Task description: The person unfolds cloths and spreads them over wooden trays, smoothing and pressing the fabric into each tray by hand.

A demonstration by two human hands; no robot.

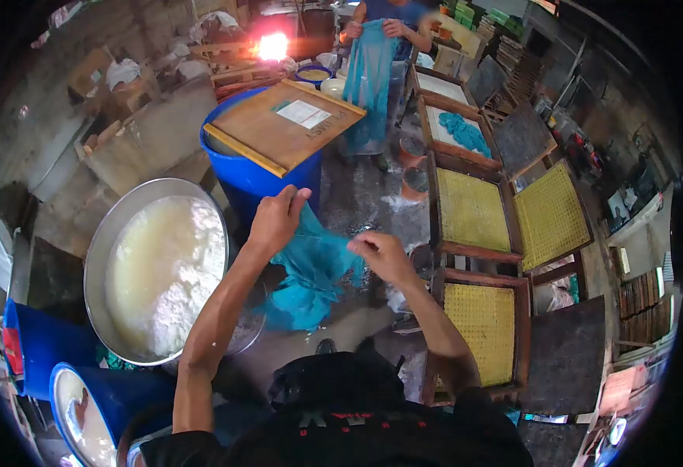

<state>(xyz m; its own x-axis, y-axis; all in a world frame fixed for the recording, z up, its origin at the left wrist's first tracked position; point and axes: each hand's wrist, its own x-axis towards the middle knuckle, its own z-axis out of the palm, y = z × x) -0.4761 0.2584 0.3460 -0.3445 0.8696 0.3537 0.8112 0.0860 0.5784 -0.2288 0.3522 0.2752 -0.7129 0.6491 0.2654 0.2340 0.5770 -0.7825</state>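
Note:
A thin teal mesh cloth [310, 268] hangs bunched between my two hands, over the wet floor. My left hand [277, 218] is closed on its upper left edge, beside the blue barrel [267, 175]. Farther right, the fingers of my right hand [386, 255] pinch the cloth's other edge. Its lower part droops in folds, and I cannot tell what it rests on. Left of my left arm stands a wide metal basin [96, 292] with cloudy liquid and white curd-like lumps.
A wooden board [283, 124] with a paper lies across the barrel. Wooden frames with yellow perforated mats [477, 210] line the right side; one holds another teal cloth [466, 134]. Ahead, a person [403, 31] holds up a similar cloth. Blue tubs [57, 335] stand at lower left.

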